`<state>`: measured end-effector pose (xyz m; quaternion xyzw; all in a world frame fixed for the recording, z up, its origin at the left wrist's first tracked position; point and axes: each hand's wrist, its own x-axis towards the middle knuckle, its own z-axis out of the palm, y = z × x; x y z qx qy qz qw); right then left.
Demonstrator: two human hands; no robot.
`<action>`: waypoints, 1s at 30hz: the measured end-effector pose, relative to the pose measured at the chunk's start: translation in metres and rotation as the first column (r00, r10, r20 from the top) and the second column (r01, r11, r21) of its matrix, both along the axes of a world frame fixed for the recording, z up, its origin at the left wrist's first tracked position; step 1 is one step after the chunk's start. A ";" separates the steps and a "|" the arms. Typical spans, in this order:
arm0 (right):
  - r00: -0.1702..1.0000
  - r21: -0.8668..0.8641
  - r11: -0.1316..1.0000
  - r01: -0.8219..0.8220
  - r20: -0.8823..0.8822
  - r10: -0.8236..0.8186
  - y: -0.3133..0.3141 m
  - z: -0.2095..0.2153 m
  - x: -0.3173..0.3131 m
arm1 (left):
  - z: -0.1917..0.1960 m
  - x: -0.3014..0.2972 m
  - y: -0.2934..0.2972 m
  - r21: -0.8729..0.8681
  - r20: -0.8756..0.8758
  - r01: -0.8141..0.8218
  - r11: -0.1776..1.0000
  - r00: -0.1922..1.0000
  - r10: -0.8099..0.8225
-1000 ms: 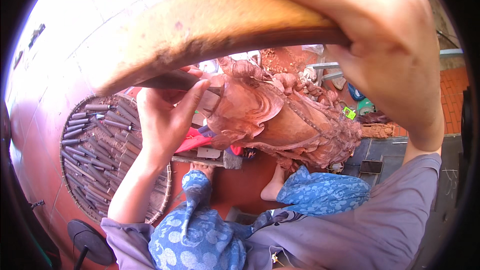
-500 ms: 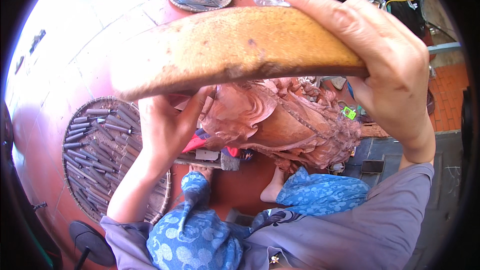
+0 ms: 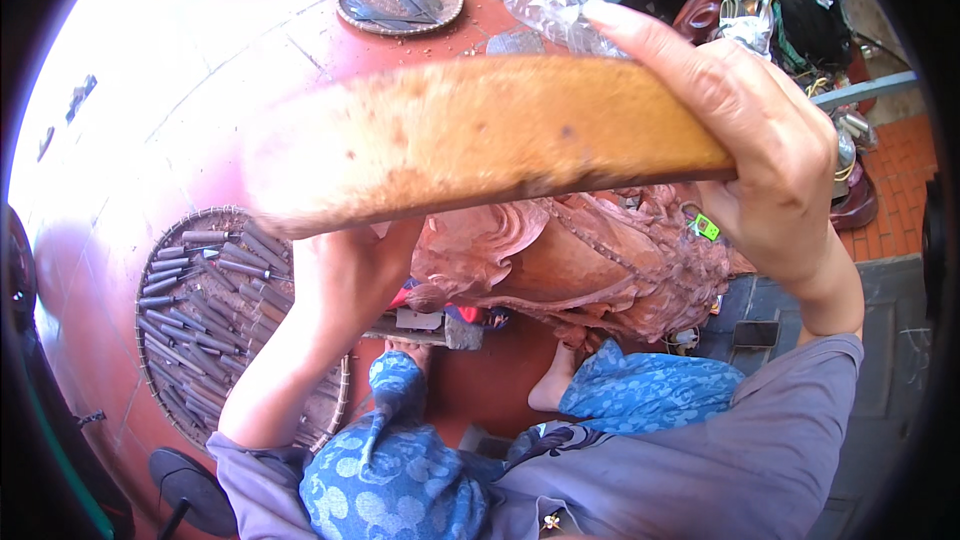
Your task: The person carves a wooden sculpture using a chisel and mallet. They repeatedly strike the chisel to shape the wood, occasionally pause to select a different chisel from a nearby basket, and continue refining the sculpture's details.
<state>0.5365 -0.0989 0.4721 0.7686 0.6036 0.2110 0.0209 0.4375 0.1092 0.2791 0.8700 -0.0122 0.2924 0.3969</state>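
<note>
A thick, worn, yellow-brown wooden mallet (image 3: 500, 135) spans the middle of the view. My right hand (image 3: 765, 130) is closed around its right end, thumb below and fingers over the top. Under its left end is my left hand (image 3: 350, 275), beside the carving, its fingers curled and mostly hidden by the mallet; what they hold cannot be made out. Beyond and below the mallet lies a large reddish-brown wood carving (image 3: 590, 260) with swirling folds and a rough, detailed right end.
A round basket (image 3: 345, 380) full of dark-handled carving tools (image 3: 205, 340) sits at left. A smaller woven tray (image 3: 455, 18) stands at the far side near a clear plastic bag (image 3: 535, 5). A phone (image 3: 755, 333) rests at right. My bare feet (image 3: 550, 385) are beside the carving.
The mallet and my right hand have come down nearer my left hand, which the mallet now covers more. The whole view has shifted slightly.
</note>
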 end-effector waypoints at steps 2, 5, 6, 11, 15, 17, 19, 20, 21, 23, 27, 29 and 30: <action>1.000 0.004 1.000 0.012 0.015 -0.012 -0.002 -0.003 0.001 | -0.002 0.002 0.000 -0.092 -0.029 0.032 0.995 0.999 -0.035; 0.997 -0.008 0.998 0.065 -0.032 -0.065 -0.004 -0.008 0.000 | 0.005 0.000 0.005 -0.107 -0.090 0.101 0.989 0.990 -0.111; 0.995 -0.006 0.998 0.063 -0.072 -0.063 -0.003 -0.005 -0.001 | 0.004 -0.004 0.006 -0.336 -0.024 0.157 0.929 0.984 -0.175; 0.978 0.018 0.999 0.048 -0.205 -0.043 -0.004 -0.011 0.006 | -0.019 -0.014 0.033 -0.624 0.149 0.172 0.762 0.984 -0.100; 0.964 -0.007 0.999 0.046 -0.261 -0.046 -0.002 -0.014 0.007 | -0.036 -0.012 0.029 -0.691 0.105 0.155 0.706 0.988 -0.114; 0.959 -0.029 0.998 0.060 -0.274 -0.065 -0.004 -0.016 0.008 | -0.041 -0.016 0.033 -0.684 0.028 0.114 0.720 0.991 -0.130; 0.961 -0.026 0.999 0.032 -0.274 -0.038 -0.001 -0.017 0.007 | -0.045 -0.017 0.031 -0.606 0.030 0.091 0.790 0.995 -0.091; 0.962 -0.027 0.999 0.021 -0.272 -0.027 0.001 -0.017 0.007 | -0.048 -0.017 0.029 -0.567 0.035 0.081 0.819 0.997 -0.074; 0.962 -0.027 0.999 0.024 -0.271 -0.030 0.001 -0.017 0.006 | -0.052 -0.018 0.028 -0.544 0.009 0.051 0.838 0.998 -0.055; 0.962 -0.017 0.999 0.029 -0.272 -0.032 0.002 -0.018 0.006 | -0.046 -0.019 0.028 -0.533 -0.027 0.057 0.844 0.996 -0.085; 0.958 0.000 1.000 0.011 -0.286 -0.010 0.007 -0.018 0.006 | -0.038 -0.019 0.022 -0.481 -0.013 0.085 0.872 0.994 -0.104; 0.940 0.084 0.996 -0.001 -0.339 0.029 0.010 -0.022 0.006 | -0.037 -0.015 0.023 -0.352 0.006 0.082 0.933 0.996 -0.085; 0.955 0.064 0.997 -0.039 -0.290 0.056 0.011 -0.021 0.007 | -0.036 -0.013 0.023 -0.284 0.015 0.078 0.956 0.997 -0.077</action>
